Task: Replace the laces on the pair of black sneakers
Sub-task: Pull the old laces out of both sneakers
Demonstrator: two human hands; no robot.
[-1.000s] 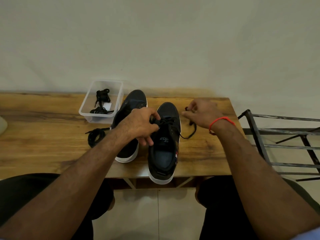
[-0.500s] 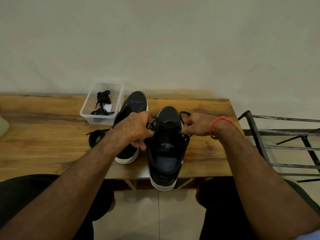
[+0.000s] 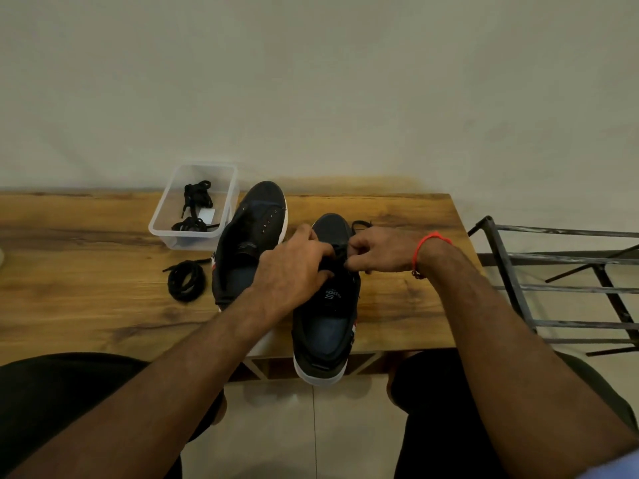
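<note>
Both hands work at the lace (image 3: 340, 252) over the right sneaker (image 3: 326, 305): the left hand (image 3: 294, 271) curls over the eyelets, the right hand (image 3: 380, 250) pinches the lace. This sneaker overhangs the table (image 3: 86, 305) edge; the left sneaker (image 3: 250, 236) beside it is unlaced. Advisable: steady the shoe, pull evenly. A coiled lace (image 3: 186, 280) and a plastic tub (image 3: 166, 216) of laces lie nearby.
</note>
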